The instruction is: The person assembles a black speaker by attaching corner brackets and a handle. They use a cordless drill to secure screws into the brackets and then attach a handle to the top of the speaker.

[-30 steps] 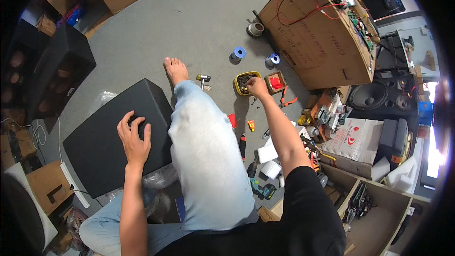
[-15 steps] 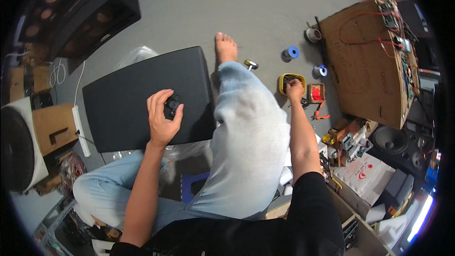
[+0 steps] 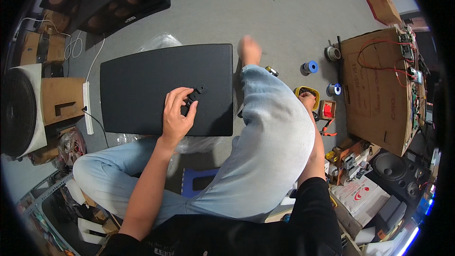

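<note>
A black, textured speaker cabinet (image 3: 137, 99) lies in front of my crossed leg. My left hand (image 3: 179, 114) rests on it, thumb and fingers curled round a small cluster of black parts (image 3: 191, 99); their exact kind is too small to tell. Out to the right, past my raised knee, my right hand (image 3: 308, 99) reaches into a yellow tub (image 3: 298, 90) of small dark pieces, perhaps screws. Its fingers are bent and closed down among them, so whatever they pinch is hidden.
Beside the tub stand a small box with red bits (image 3: 327, 110), red-handled pliers (image 3: 328, 128) and blue-rimmed wire spools (image 3: 310, 67). A big cardboard box (image 3: 374, 90) carrying circuit boards is at right. Black cabinets (image 3: 125, 4) stand far left; a white power strip (image 3: 88, 109) lies at left.
My view has shifted, so most things sit further right. The left hand stays curled round the black parts. My right hand is still in the tub, its forearm now partly behind my knee.
</note>
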`<state>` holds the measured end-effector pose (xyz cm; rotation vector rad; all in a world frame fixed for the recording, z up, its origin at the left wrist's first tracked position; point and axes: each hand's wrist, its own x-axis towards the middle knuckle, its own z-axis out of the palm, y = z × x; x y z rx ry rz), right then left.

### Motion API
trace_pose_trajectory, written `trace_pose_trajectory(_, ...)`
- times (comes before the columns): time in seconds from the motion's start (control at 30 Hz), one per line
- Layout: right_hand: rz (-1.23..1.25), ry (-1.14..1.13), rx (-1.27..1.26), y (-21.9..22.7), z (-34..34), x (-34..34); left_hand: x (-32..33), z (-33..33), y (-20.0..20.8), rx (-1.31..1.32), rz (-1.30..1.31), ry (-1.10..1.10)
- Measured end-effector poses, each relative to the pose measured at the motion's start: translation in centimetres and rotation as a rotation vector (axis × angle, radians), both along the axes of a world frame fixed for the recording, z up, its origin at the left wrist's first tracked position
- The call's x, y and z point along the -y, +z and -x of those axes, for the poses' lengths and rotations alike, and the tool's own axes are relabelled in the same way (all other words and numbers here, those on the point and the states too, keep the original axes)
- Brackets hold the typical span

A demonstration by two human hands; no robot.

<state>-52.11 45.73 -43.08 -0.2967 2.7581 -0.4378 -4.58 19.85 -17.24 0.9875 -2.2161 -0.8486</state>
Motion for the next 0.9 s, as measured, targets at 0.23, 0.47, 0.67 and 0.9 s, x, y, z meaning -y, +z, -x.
trace_pose_trajectory(0.23, 0.114, -0.040, -0.052, -1.9, 0.9, -3.2, 0.7, 0.2, -0.4, -0.034, 0.057, 0.074)
trace_pose_trajectory(0.47, 0.098, -0.040, 0.004, -0.9, -0.9, -0.2, 1.4, -0.6, 0.4, 0.137, 0.018, 0.306)
trace_pose_trajectory(0.67, 0.189, -0.012, -0.071, -2.1, 1.4, -3.7, 2.1, -2.6, 1.4, 0.320, -0.117, 0.318)
trace_pose_trajectory(0.9, 0.253, -0.028, 0.004, -1.3, 0.5, -3.3, 1.1, -0.8, 3.4, 0.258, 0.028, 0.056)
